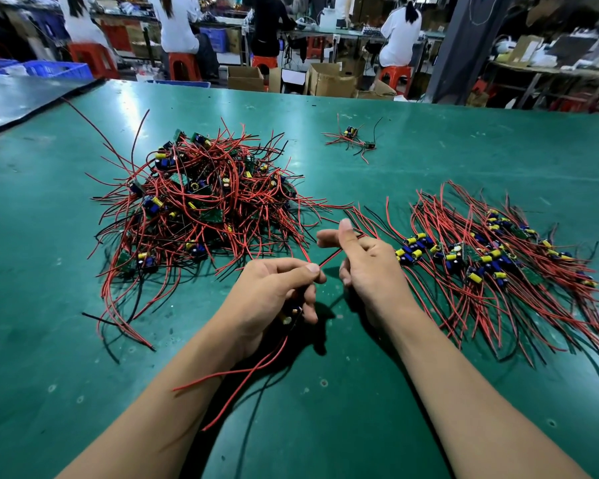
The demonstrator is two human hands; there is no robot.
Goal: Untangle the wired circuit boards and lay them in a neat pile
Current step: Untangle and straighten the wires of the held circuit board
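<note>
Snagging hazard while one wired board was separated. At left, the tangled heap (201,198) lay on the green bench (429,133), its red and black leads looped across one another. Any lead of the held unit caught there would, if pulled hard, probably drag neighbours out or strain a solder joint. At centre, the left grip (274,292) was clenched round the held board (287,318), of which only a yellow component showed, while thumb and forefinger pinched its red lead (330,259). Other leads trailed toward the viewer. The right grip (367,267), thumb raised and forefinger extended, had its lower fingers curled, apparently round the same lead, which ran taut between the two. A small cluster (353,140) sat apart at the far side. At right, the neat pile (491,264) showed leads combed roughly parallel, with blue and yellow components in a band; a careless drop could cross them again. The boards looked small, green and light, the leads thin and springy, likely to recoil on release.
</note>
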